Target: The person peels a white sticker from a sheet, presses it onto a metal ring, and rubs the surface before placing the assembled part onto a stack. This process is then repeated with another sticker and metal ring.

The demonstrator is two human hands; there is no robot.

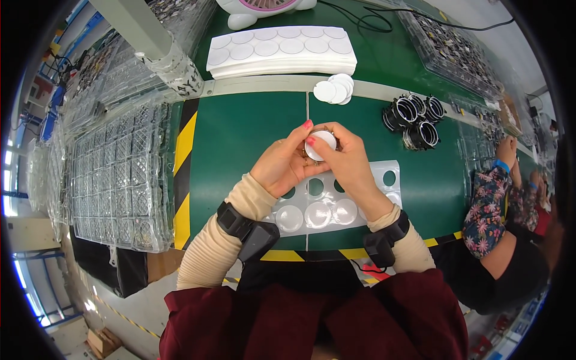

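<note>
Both hands meet over the middle of the green table, closed around a small round part with a white disc (323, 146) on its face. My left hand (277, 161) supports it from the left and below, thumb at its upper edge. The thumb of my right hand (350, 163) presses on the disc while its fingers curl round the far rim. A little dark edge shows there; the rest of the part is hidden. Beneath my wrists lies a translucent sheet (373, 180) with a row of holes and a row of round clear pieces.
Loose white discs (339, 91) lie ahead, before a stack of white sheets (282, 63) with circle cuts. Several black rings (414, 123) stand right. Clear plastic trays (120, 180) are piled left, near a post (141, 36). A fan (240, 19) stands behind. A co-worker's arm (489, 204) is at right.
</note>
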